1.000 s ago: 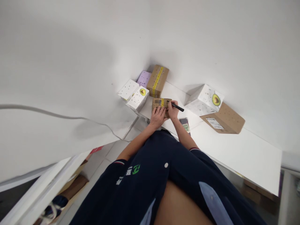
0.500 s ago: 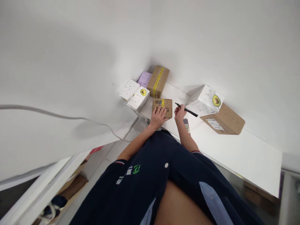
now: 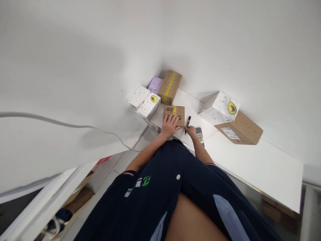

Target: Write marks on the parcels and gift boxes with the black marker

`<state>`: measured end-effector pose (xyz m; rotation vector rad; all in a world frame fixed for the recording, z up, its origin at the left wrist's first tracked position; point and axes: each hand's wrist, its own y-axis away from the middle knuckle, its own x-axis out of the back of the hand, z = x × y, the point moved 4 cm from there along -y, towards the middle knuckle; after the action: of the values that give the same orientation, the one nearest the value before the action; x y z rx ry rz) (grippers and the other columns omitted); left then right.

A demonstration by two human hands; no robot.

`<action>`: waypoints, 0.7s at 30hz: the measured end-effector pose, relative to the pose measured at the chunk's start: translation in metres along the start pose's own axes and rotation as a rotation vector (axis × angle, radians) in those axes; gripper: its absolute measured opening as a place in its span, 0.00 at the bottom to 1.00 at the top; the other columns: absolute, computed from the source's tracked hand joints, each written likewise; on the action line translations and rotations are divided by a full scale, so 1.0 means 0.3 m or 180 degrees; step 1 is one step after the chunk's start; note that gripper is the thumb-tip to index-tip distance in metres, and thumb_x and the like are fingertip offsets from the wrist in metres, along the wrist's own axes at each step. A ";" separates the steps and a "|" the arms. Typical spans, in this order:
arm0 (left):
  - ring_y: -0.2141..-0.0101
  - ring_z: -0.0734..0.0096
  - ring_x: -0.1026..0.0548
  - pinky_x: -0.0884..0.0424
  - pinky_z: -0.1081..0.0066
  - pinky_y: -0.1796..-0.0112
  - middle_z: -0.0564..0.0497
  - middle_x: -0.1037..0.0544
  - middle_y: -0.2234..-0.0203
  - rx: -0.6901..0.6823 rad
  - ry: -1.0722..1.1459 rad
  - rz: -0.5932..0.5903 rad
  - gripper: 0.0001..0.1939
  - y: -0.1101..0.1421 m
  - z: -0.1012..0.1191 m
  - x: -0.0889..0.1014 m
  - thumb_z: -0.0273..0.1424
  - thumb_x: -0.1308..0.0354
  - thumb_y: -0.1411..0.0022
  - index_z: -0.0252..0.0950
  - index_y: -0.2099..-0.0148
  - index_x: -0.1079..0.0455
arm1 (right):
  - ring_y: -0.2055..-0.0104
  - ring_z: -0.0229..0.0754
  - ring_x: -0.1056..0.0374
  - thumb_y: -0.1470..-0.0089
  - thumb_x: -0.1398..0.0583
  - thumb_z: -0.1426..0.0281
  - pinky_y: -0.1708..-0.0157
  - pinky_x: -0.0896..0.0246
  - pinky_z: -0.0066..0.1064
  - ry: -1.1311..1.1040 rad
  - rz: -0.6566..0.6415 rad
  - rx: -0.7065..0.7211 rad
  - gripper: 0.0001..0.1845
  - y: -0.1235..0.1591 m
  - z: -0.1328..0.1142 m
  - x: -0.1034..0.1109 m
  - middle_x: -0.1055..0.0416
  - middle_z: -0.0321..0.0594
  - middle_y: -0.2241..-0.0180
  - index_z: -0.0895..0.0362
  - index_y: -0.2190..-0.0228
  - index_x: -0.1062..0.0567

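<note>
A small brown cardboard box (image 3: 181, 117) with yellow tape and printed markings sits near the table's front edge. My left hand (image 3: 170, 125) lies on its top with fingers stretched out. At the box's near right corner, my right hand (image 3: 191, 130) is closed around a black marker (image 3: 188, 121), with its fingertips at or touching that corner. The marker slants steeply; one end shows above the fingers and the other below, while its middle is covered. Just right of this hand lies a dark, flat phone-like object (image 3: 200, 135), partly hidden by the wrist.
A taped brown box (image 3: 170, 87), a purple box (image 3: 155, 85) and two white boxes (image 3: 150, 106) stand in the left corner against the wall. To the right, a white avocado-print box (image 3: 220, 107) stands beside a larger brown box (image 3: 240, 129). A cable (image 3: 100, 129) hangs at left.
My right hand has moved down to the small box's corner. The marker has swung from a nearly sideways slant to a steep one. My left hand has stayed on the box.
</note>
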<state>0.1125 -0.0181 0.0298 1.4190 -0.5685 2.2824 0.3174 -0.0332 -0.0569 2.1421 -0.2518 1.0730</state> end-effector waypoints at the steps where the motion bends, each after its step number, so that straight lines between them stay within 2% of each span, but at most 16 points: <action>1: 0.31 0.44 0.38 0.42 0.42 0.34 0.33 0.33 0.33 0.0004 -0.0003 -0.0004 0.30 0.000 0.000 0.001 0.41 0.43 0.30 0.31 0.32 0.33 | 0.60 0.52 0.22 0.46 0.35 0.62 0.57 0.33 0.33 0.0045 0.0015 0.0000 0.14 -0.003 0.003 0.001 0.26 0.45 0.80 0.58 0.78 0.23; 4: 0.31 0.44 0.38 0.43 0.42 0.33 0.33 0.33 0.33 0.0012 -0.0006 -0.0024 0.30 0.003 0.002 0.006 0.41 0.44 0.30 0.30 0.32 0.34 | 0.57 0.51 0.23 0.42 0.37 0.62 0.54 0.34 0.33 0.0129 0.0118 -0.0013 0.14 0.000 0.020 0.017 0.21 0.48 0.73 0.61 0.69 0.20; 7: 0.31 0.43 0.39 0.43 0.42 0.33 0.33 0.34 0.33 0.0003 -0.0006 -0.0023 0.31 0.004 0.004 0.008 0.41 0.44 0.30 0.29 0.31 0.34 | 0.50 0.51 0.26 0.38 0.42 0.64 0.48 0.36 0.34 0.0186 0.0321 -0.0024 0.17 0.030 0.061 0.044 0.20 0.54 0.58 0.63 0.56 0.22; 10: 0.31 0.43 0.39 0.43 0.42 0.34 0.32 0.34 0.33 -0.0010 0.0000 -0.0009 0.31 0.003 0.004 0.005 0.41 0.43 0.30 0.29 0.31 0.35 | 0.41 0.56 0.33 0.38 0.41 0.60 0.43 0.39 0.41 0.0469 0.0701 -0.0057 0.27 0.085 0.134 0.070 0.30 0.60 0.43 0.63 0.43 0.29; 12: 0.31 0.43 0.39 0.43 0.42 0.33 0.32 0.34 0.33 -0.0015 0.0012 -0.0006 0.31 0.003 0.003 0.001 0.41 0.43 0.30 0.29 0.31 0.35 | 0.37 0.61 0.39 0.41 0.38 0.55 0.41 0.41 0.46 0.0697 0.0819 -0.0205 0.36 0.122 0.196 0.074 0.37 0.61 0.38 0.61 0.38 0.35; 14: 0.31 0.43 0.39 0.43 0.42 0.33 0.33 0.34 0.33 -0.0017 0.0017 0.0002 0.31 0.002 0.002 -0.003 0.41 0.43 0.30 0.29 0.31 0.34 | 0.34 0.64 0.43 0.43 0.36 0.52 0.40 0.43 0.51 0.0783 0.0760 -0.0395 0.42 0.150 0.257 0.066 0.42 0.60 0.35 0.58 0.36 0.39; 16: 0.31 0.43 0.39 0.43 0.42 0.33 0.33 0.35 0.33 -0.0022 0.0017 -0.0004 0.31 0.003 0.002 -0.007 0.41 0.43 0.30 0.29 0.31 0.34 | 0.33 0.64 0.45 0.43 0.37 0.50 0.40 0.43 0.51 0.0797 0.0687 -0.0481 0.42 0.169 0.298 0.056 0.44 0.59 0.33 0.58 0.35 0.40; 21: 0.31 0.43 0.39 0.43 0.42 0.33 0.32 0.34 0.33 -0.0009 0.0025 0.0000 0.32 0.002 0.001 -0.008 0.42 0.43 0.31 0.29 0.31 0.34 | 0.36 0.64 0.41 0.39 0.41 0.54 0.42 0.41 0.50 0.0938 0.0635 -0.0363 0.40 0.188 0.302 0.044 0.39 0.61 0.37 0.61 0.33 0.41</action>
<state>0.1134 -0.0190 0.0277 1.4081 -0.5693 2.2853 0.3562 -0.1336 -0.0538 1.8580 -0.3828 1.4359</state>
